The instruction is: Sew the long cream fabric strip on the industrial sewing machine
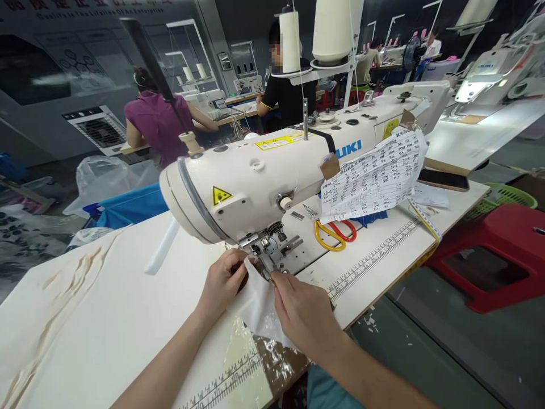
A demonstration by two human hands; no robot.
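Note:
A piece of thin white fabric (259, 304) hangs between my two hands, its upper edge close to the presser foot and needle area of a white sewing machine (238, 182). My left hand (223, 284) pinches the fabric on its left side with curled fingers. On the right side, my right hand (304, 309) grips the fabric between thumb and fingers, just below the presser foot. The exact needle point is hidden behind metal parts and my fingers. Yellow-handled scissors (330, 237) and a red-handled tool (344, 230) lie on the machine bed to the right.
A handwritten paper (370, 176) is fixed to the machine's front. Stacked cream fabric (63, 307) lies at the left of the table. A phone (443, 179) rests at the right, near a red stool (506, 255). Thread cones (332, 34) stand above; other people sit at machines behind.

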